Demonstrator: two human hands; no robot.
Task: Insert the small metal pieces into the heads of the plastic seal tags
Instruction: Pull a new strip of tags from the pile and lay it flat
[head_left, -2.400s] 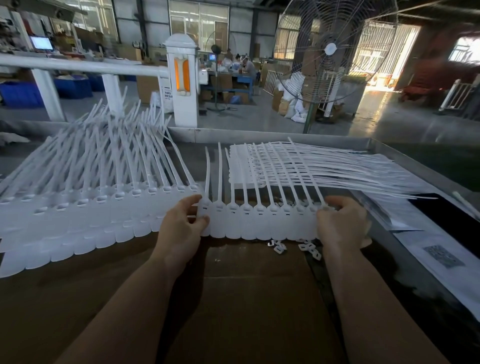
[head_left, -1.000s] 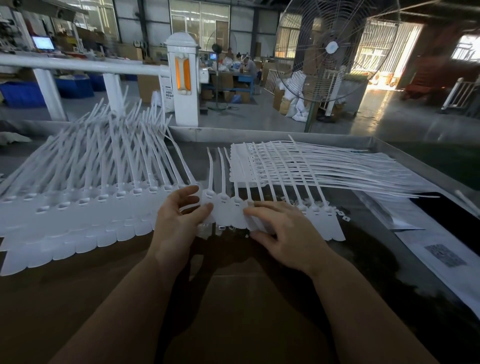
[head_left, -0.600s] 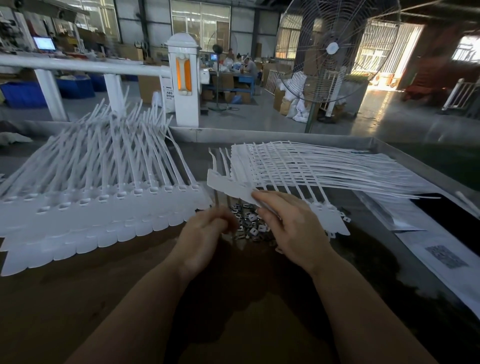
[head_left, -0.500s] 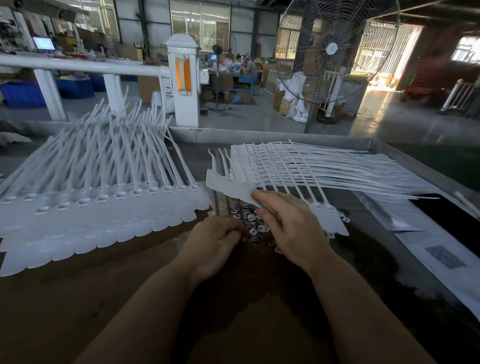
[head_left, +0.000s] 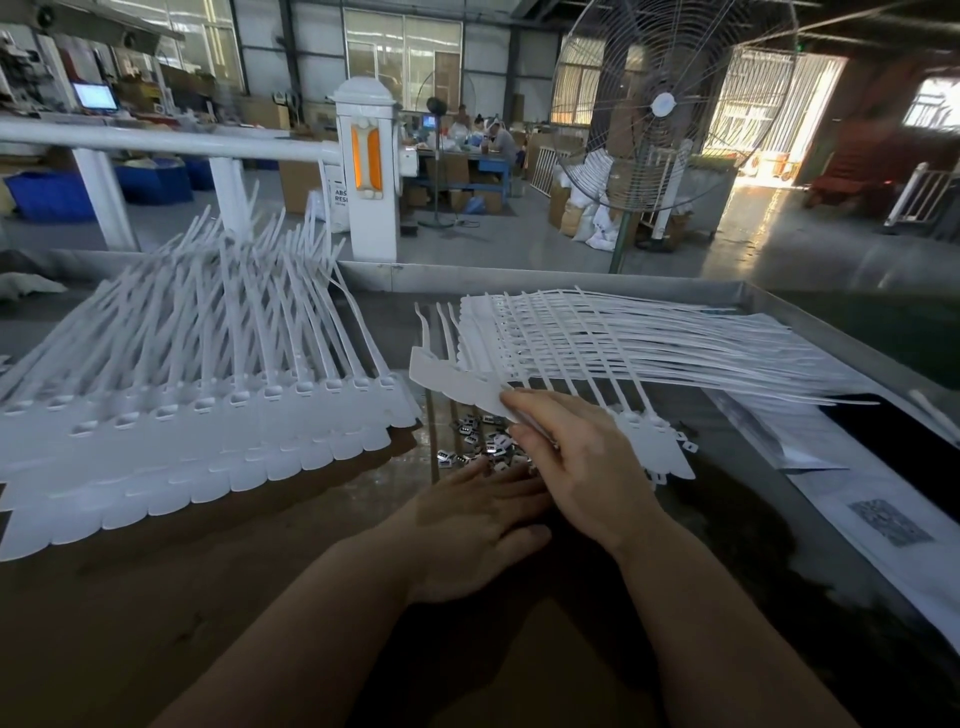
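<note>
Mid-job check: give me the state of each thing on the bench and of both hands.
Strip of tags: near edge lifted, tilted.
Metal pieces: loose pile, uncovered beneath the strip.
Left tag rows: lying flat, overlapped.
Right hand: grips the strip's edge.
Left hand: flat, fingers at the pile.

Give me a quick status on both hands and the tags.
Right hand lifting tag strip. Left hand flat, reaching metal pieces. Nothing blocking.

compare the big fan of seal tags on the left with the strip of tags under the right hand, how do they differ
The left fan of tags lies flat on the cardboard, untouched; the right strip of tags is tilted up at its near edge, lifted by the right hand. The left fan holds far more tags. Its tails splay upward; the strip's tails cross a flat stack. Both are white plastic.
</note>
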